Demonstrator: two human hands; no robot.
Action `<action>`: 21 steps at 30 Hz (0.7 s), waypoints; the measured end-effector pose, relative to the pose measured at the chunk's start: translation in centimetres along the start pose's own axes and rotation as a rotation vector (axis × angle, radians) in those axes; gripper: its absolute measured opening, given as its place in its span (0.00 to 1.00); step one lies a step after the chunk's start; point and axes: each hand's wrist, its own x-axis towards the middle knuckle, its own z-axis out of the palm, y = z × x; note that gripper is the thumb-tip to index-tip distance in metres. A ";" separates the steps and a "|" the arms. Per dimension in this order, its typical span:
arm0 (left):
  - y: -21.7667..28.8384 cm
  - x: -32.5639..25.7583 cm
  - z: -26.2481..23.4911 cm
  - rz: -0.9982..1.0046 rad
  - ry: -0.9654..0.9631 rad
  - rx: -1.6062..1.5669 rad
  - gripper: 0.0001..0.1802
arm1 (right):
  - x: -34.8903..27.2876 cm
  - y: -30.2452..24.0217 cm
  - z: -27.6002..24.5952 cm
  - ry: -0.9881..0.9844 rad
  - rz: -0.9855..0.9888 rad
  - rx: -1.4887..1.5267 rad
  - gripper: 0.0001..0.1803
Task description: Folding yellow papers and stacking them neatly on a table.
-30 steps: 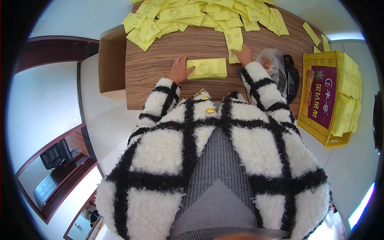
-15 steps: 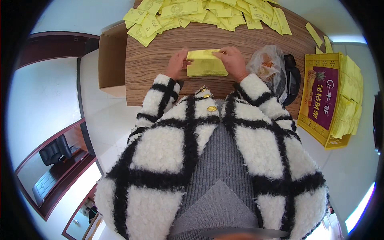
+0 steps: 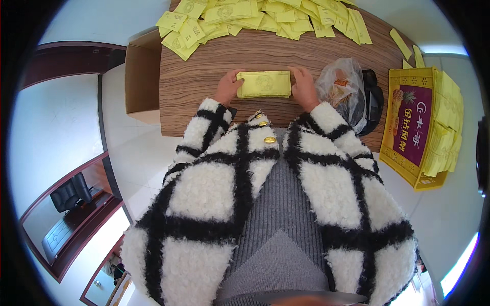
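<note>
A neat stack of yellow printed paper slips or envelopes (image 3: 264, 84) lies flat on the wood-grain table (image 3: 204, 69), just in front of my body. At its left end is my left hand (image 3: 229, 87), with the thumb against the edge and the fingers bent round the far corner. My right hand (image 3: 303, 88) closes on the right end, its fingertips at the far right corner. Between them the hands hold the stack from both sides. A large loose heap of the same yellow papers (image 3: 229, 13) covers the far part of the table.
Right of my right hand are a clear plastic bag (image 3: 339, 84) with brownish contents and a black object (image 3: 375, 102). Beyond the table's right edge stands a yellow crate (image 3: 408, 130) full of yellow papers. A cardboard box (image 3: 143, 76) adjoins the left edge.
The top yellow paper, held raised between both hands, now lies level on the stack. My hands have moved slightly down and out to the stack's two ends.
</note>
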 end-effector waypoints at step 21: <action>4.2 -0.3 6.2 0.525 0.012 1.420 0.63 | 2.4 -2.7 2.4 -0.347 -0.199 -0.331 0.50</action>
